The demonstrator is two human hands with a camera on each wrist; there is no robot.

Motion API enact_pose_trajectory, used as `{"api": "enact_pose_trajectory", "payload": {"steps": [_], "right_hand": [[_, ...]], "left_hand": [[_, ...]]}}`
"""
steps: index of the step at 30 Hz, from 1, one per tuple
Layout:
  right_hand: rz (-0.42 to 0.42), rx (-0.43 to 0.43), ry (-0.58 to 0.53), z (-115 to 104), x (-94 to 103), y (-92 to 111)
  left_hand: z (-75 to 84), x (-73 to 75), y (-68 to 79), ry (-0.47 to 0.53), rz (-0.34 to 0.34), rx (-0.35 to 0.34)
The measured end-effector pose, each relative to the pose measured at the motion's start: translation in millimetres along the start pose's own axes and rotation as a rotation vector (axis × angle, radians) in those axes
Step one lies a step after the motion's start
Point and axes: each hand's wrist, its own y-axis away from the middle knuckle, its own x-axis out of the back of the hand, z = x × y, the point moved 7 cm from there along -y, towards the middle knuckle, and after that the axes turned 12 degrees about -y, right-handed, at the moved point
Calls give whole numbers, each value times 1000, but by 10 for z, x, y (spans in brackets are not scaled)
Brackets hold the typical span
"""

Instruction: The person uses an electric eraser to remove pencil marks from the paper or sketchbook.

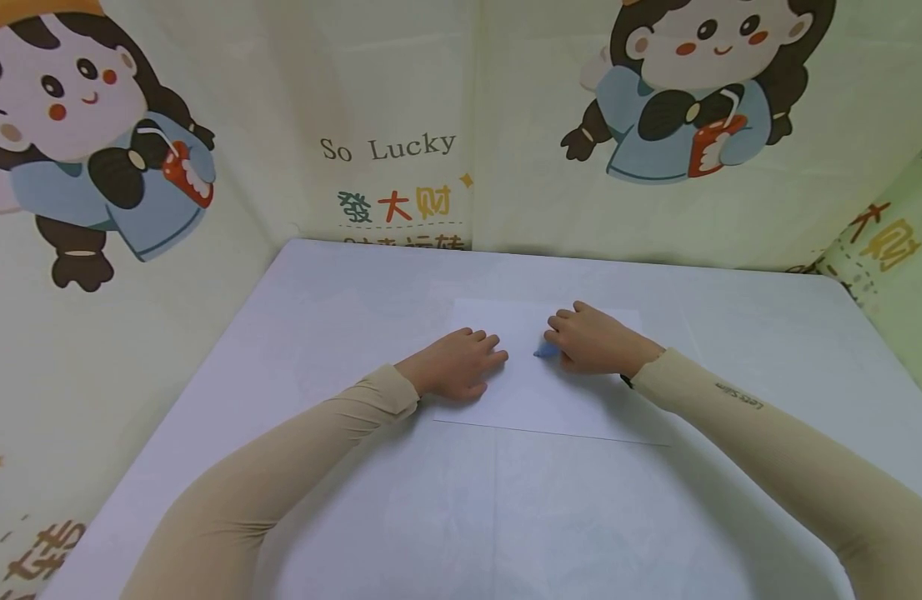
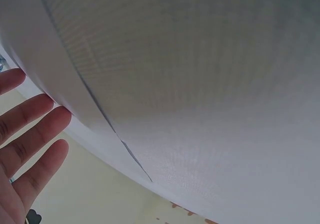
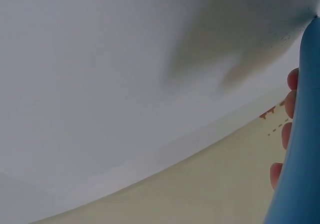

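A sheet of white paper [image 1: 539, 412] lies flat on the white table. My left hand [image 1: 461, 365] is over the paper's left part, its fingers spread and pointing right. In the left wrist view those fingers [image 2: 40, 134] are extended near the paper's edge, holding nothing. Over the paper's right half, my right hand [image 1: 602, 340] grips a smooth blue tapered object [image 3: 302, 159], its fingers curled around the far side. The narrow end points down and left onto the paper, with small dark specks [image 3: 277, 36] beside it. The hand hides most of the object in the head view.
The white table [image 1: 386, 517] reaches back to a pale curtain [image 1: 521, 150] printed with cartoon figures and lettering. More of this printed cloth hangs along the left and right sides. Both long beige sleeves [image 1: 281, 467] cross the near part of the table.
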Motion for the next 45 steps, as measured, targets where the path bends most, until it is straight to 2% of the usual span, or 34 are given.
{"api": "enact_pose_trajectory", "payload": {"steps": [6,16,22,30,39,45], "right_hand": [[-7,-15,-10,28,-38,15],[21,15,-21,-69,21,-80],[-9,7,-15,-91,7,-126],[-21,-13,6,-15,-17,-5],[-16,-9,9,20,11,123],[18,1,12,26,42,168]], "left_hand": [[-1,4,-2,9,-10,5],[14,14,5,-2,11,-1],[24,17,2,-7,34,-2],[27,10,-1,-21,9,-2],[41,6,-11,-31,22,-4],[37,8,-17,-20,17,-2]]}}
